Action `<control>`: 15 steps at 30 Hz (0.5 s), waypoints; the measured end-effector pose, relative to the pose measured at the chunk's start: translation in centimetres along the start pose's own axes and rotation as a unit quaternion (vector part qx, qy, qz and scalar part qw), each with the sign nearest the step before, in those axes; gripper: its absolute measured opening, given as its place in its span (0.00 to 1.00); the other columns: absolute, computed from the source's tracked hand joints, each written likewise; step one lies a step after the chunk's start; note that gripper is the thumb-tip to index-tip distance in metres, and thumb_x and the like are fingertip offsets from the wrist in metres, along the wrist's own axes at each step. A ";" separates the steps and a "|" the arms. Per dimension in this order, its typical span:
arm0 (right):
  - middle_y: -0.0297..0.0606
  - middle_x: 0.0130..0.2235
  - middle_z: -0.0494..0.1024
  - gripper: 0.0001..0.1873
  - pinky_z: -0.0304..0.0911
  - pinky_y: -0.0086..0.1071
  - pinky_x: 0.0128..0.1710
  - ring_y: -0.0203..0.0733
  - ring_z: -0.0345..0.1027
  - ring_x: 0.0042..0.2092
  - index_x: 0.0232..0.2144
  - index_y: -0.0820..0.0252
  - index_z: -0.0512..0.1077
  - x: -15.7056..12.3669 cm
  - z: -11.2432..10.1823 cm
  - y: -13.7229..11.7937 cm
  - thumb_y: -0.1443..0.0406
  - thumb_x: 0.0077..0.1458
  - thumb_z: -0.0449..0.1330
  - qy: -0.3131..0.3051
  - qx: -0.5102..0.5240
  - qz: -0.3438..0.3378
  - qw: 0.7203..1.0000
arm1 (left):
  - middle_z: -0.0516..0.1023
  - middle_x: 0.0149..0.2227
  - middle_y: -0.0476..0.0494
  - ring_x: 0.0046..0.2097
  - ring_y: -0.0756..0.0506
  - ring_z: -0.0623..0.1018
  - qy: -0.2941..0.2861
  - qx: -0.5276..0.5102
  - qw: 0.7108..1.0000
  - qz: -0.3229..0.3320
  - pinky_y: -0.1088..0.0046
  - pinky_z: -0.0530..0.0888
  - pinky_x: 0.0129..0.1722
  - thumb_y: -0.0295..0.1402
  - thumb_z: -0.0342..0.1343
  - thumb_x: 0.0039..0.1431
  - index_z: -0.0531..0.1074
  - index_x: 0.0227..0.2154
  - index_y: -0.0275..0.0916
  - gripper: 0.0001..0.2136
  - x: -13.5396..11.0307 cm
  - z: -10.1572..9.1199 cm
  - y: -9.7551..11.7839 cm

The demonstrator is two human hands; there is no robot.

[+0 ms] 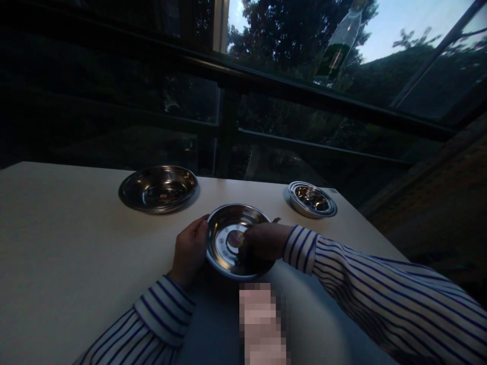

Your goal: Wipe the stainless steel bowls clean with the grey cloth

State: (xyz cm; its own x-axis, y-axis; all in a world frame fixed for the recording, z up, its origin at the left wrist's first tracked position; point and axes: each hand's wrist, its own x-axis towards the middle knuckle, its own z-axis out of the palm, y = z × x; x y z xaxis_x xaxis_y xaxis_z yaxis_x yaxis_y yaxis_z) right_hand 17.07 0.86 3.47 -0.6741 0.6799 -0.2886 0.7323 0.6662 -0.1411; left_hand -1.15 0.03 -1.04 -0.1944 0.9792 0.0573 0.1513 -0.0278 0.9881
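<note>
A shiny metal bowl (224, 228) is held tilted toward me over the front of the table. My left hand (191, 251) grips its left rim, with the fingers behind the wall and the thumb near the edge. Inside the bowl, my right hand (262, 242) is closed and pressed against the right part of the inner surface. A dark, cloth-like piece (277, 220) sticks out past that hand, and more dark material shows under the fingers; its exact kind is hidden in shadow. A round coloured sticker (235, 239) lies at the bowl's centre.
On the white table (76, 243), a wide metal basin (133, 190) stands at the back left. Several nested metal bowls (310, 208) stand at the back right. Behind the table run a dark railing (266, 81) and window glass, with a plastic bottle (337, 50) above the rail.
</note>
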 end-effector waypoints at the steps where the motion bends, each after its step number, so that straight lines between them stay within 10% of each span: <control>1: 0.42 0.29 0.75 0.03 0.63 0.31 0.30 0.39 0.69 0.31 0.28 0.66 0.73 -0.1 -0.3 -0.3 0.72 0.49 0.59 -0.012 -0.005 -0.008 1.000 | 0.79 0.40 0.38 0.41 0.42 0.77 0.005 -0.002 1.000 -0.003 0.69 0.71 0.42 0.38 0.48 0.52 0.73 0.42 0.31 0.19 0.0 0.0 0.0; 10: 0.45 0.44 0.74 0.15 0.62 0.33 0.41 0.43 0.68 0.44 0.42 0.66 0.70 3.7 -0.6 -3.5 0.73 0.52 0.51 0.058 0.017 -0.002 0.998 | 0.78 0.41 0.39 0.41 0.43 0.77 0.010 -0.010 1.000 0.005 0.68 0.71 0.42 0.38 0.49 0.52 0.73 0.42 0.32 0.19 0.2 -0.1 -0.2; 15: 0.41 0.42 0.75 0.10 0.62 0.30 0.42 0.39 0.68 0.42 0.38 0.64 0.72 2.4 -0.6 -2.2 0.72 0.53 0.54 -0.017 -0.001 -0.033 0.999 | 0.79 0.39 0.40 0.39 0.43 0.77 0.003 0.000 1.000 0.007 0.70 0.72 0.40 0.38 0.49 0.52 0.74 0.42 0.32 0.19 0.1 -0.2 -0.2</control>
State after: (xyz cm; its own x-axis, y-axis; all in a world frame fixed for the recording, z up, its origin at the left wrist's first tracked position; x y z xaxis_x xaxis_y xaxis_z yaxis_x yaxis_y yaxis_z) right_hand 13.78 1.16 3.70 -0.7180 0.6232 -0.3100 0.6855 0.7104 -0.1595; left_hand -1.38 0.14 -1.25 -0.1987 0.9774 0.0724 0.1541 -0.0418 0.9872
